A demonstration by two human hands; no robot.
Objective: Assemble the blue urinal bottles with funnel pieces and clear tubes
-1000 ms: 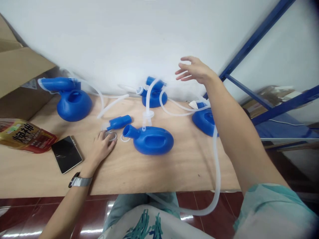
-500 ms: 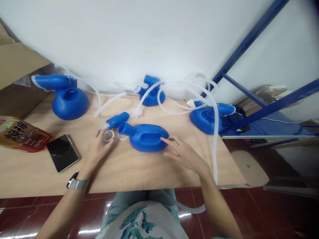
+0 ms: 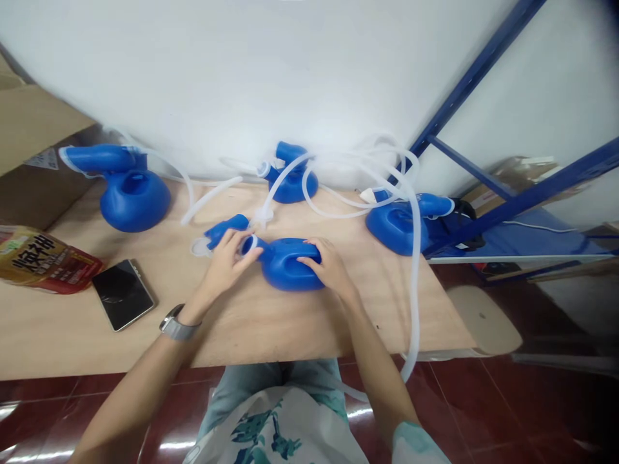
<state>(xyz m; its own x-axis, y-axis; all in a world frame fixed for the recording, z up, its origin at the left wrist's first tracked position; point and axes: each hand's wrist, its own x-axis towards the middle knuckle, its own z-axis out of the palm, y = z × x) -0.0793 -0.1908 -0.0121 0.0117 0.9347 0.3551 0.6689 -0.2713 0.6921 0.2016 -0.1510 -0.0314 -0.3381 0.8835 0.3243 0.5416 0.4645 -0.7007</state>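
Observation:
A blue plastic urinal bottle [image 3: 285, 276] lies on the table in front of me, its neck pointing left. My right hand [image 3: 334, 267] grips its right end, thumb in the handle recess. At the neck's mouth, my left hand [image 3: 226, 263] pinches a white ring [image 3: 247, 245] between thumb and fingers. The ring sits at the opening; how far it is seated I cannot tell. Just behind my left hand lies a loose blue tubular piece [image 3: 226, 229], with a translucent cap [image 3: 199, 247] by its left end.
Similar blue bottles stand at left [image 3: 135, 209], back [image 3: 293, 187] and right [image 3: 394, 229]. A long clear hose [image 3: 414, 277] loops over the table and hangs off the front edge. A phone [image 3: 123, 294], a red-gold pouch [image 3: 53, 264] and a cardboard box [image 3: 39, 122] are left; blue shelving [image 3: 507, 241] is right.
My left hand has carried the white ring rightwards to the bottle's mouth. My right hand has closed around the bottle's right end, and the bottle has shifted slightly right.

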